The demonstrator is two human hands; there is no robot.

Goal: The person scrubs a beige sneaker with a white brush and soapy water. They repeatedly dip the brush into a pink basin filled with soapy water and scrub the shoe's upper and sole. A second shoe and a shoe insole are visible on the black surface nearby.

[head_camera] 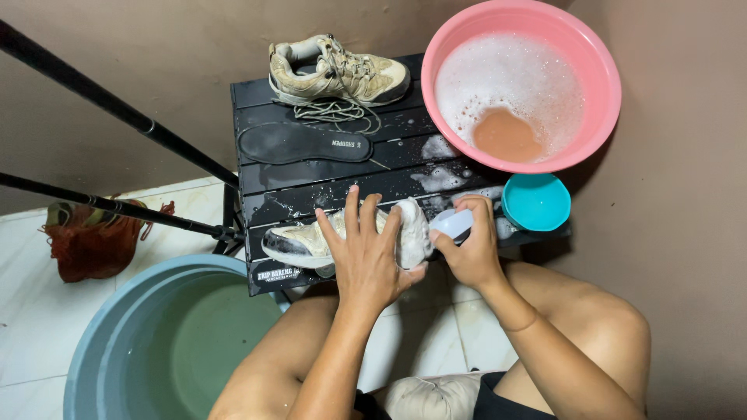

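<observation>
Scrubbing step: left hand (366, 253) clamps the soapy shoe (342, 237) at the table's (327, 167) front edge, right hand (471, 249) grips the brush (451, 224); next needs firm strokes

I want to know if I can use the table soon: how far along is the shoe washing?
Done: black insole out. In hand: left hand steadies the soapy beige sneaker while right hand scrubs with a white brush. Left: the second beige sneaker looks dry, unwashed.

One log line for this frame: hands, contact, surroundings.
left hand: holds soapy shoe on black table | right hand: grips white brush at shoe heel | nearby: pink basin
</observation>
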